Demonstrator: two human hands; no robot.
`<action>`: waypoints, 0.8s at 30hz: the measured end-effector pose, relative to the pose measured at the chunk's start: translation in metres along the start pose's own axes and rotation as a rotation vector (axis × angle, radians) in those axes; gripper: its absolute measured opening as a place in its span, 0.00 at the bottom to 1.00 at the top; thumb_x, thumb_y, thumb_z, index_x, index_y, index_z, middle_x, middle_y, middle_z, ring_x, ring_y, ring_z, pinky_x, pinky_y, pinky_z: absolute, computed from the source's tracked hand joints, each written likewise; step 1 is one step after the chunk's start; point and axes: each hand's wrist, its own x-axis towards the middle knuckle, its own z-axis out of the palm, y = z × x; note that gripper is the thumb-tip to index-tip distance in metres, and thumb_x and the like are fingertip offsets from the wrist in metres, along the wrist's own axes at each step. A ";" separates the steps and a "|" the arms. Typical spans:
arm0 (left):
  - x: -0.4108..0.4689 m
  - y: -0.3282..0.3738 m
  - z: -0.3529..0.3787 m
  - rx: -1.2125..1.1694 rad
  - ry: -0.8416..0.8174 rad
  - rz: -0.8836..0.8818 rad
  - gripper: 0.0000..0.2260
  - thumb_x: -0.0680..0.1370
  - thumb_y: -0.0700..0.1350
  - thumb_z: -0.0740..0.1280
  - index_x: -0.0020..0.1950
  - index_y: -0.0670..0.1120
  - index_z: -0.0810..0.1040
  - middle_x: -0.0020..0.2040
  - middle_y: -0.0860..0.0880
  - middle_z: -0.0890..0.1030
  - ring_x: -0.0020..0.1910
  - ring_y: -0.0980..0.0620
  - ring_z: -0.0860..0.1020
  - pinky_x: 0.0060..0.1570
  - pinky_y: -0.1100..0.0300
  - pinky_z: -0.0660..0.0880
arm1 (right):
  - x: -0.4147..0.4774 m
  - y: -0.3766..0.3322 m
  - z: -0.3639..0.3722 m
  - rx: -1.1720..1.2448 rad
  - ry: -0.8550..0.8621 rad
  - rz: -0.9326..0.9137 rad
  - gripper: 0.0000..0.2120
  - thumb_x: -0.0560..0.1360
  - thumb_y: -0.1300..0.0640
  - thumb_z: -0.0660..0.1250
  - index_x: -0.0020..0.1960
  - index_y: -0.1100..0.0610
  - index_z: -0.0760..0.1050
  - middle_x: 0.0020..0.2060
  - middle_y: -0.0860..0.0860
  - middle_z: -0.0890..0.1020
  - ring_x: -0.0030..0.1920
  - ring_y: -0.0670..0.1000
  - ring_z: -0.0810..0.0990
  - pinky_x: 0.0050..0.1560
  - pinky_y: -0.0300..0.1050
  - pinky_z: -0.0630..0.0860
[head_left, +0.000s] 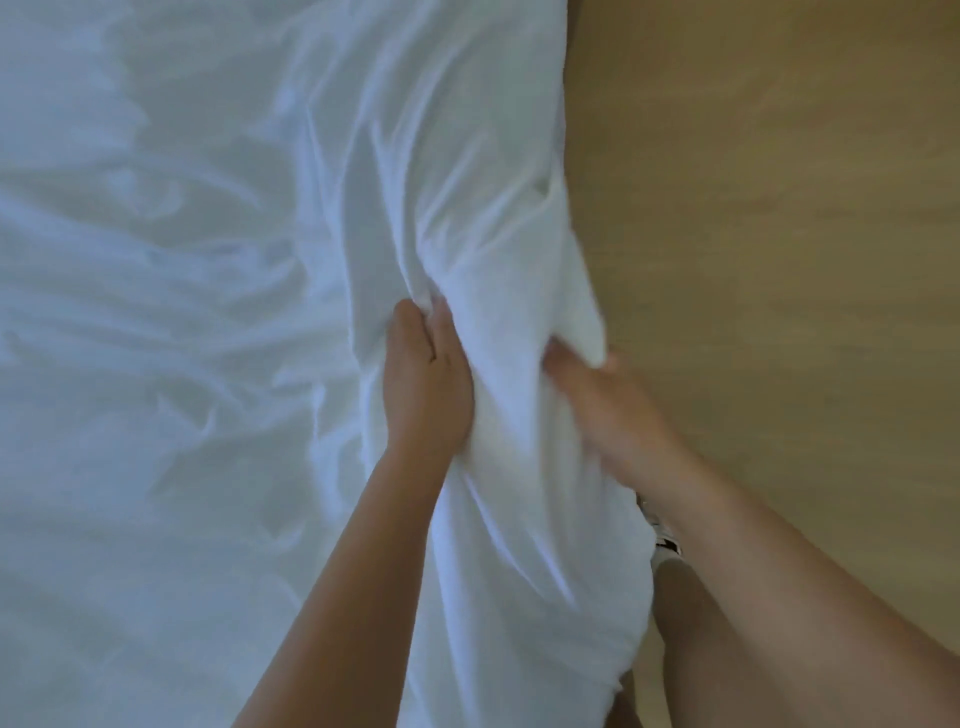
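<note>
A crumpled white sheet (218, 291) covers the bed across the left and middle of the head view. Its right edge is bunched into a thick raised fold (483, 244) that runs along the bedside. My left hand (423, 379) grips the bunched cloth from the left, fingers curled into the fabric. My right hand (602, 395) is blurred; it holds the outer edge of the same fold from the right, and its fingertips are hidden under the cloth.
A light wooden floor (779, 234) fills the right side, next to the bed. My bare leg (696, 639) and a light shoe (665, 540) show below my right forearm, close against the hanging sheet.
</note>
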 end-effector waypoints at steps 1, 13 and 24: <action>-0.009 0.006 0.012 0.028 0.005 0.078 0.15 0.77 0.59 0.52 0.47 0.48 0.68 0.44 0.50 0.71 0.47 0.49 0.69 0.43 0.62 0.63 | -0.002 -0.006 -0.022 0.061 0.061 -0.003 0.09 0.66 0.38 0.67 0.37 0.40 0.83 0.34 0.39 0.84 0.35 0.39 0.82 0.29 0.30 0.74; -0.106 -0.069 0.090 0.887 -0.618 0.222 0.29 0.80 0.54 0.53 0.78 0.48 0.44 0.78 0.44 0.40 0.76 0.47 0.37 0.60 0.58 0.20 | 0.005 0.147 -0.081 -0.385 -0.220 0.437 0.12 0.74 0.37 0.63 0.52 0.43 0.70 0.50 0.39 0.77 0.48 0.37 0.78 0.43 0.32 0.72; -0.277 -0.158 -0.052 0.870 -0.480 0.134 0.22 0.71 0.53 0.63 0.60 0.42 0.80 0.59 0.39 0.79 0.58 0.38 0.77 0.59 0.42 0.71 | -0.131 0.202 -0.008 -0.917 -0.468 0.295 0.12 0.75 0.46 0.64 0.43 0.53 0.67 0.40 0.48 0.75 0.43 0.52 0.76 0.40 0.43 0.68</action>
